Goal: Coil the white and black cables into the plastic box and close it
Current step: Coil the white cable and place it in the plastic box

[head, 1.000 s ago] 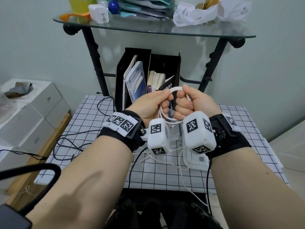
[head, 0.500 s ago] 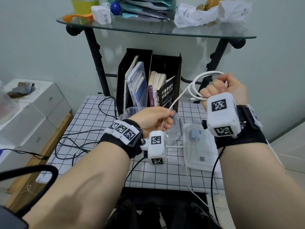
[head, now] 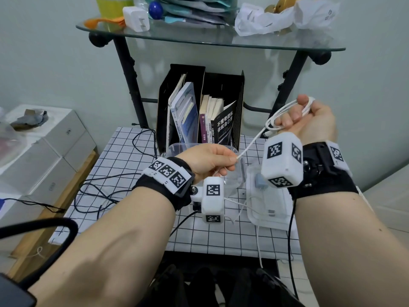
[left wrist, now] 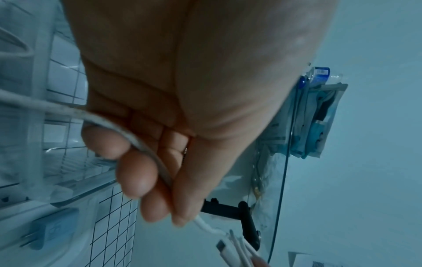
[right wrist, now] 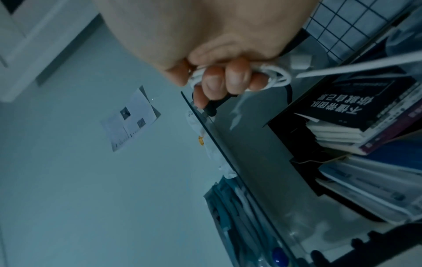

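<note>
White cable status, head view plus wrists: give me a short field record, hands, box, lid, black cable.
white cable: partly coiled, a strand running taut between the hands
right hand: raised, grips the coiled loops
left hand: lower, over the box, pinches the strand
plastic box: open on the checked table, contents hidden by the left hand
lid: lies flat right of the box, a small blue plug on it
black cable: loose on the table, left side, not coiled
</note>
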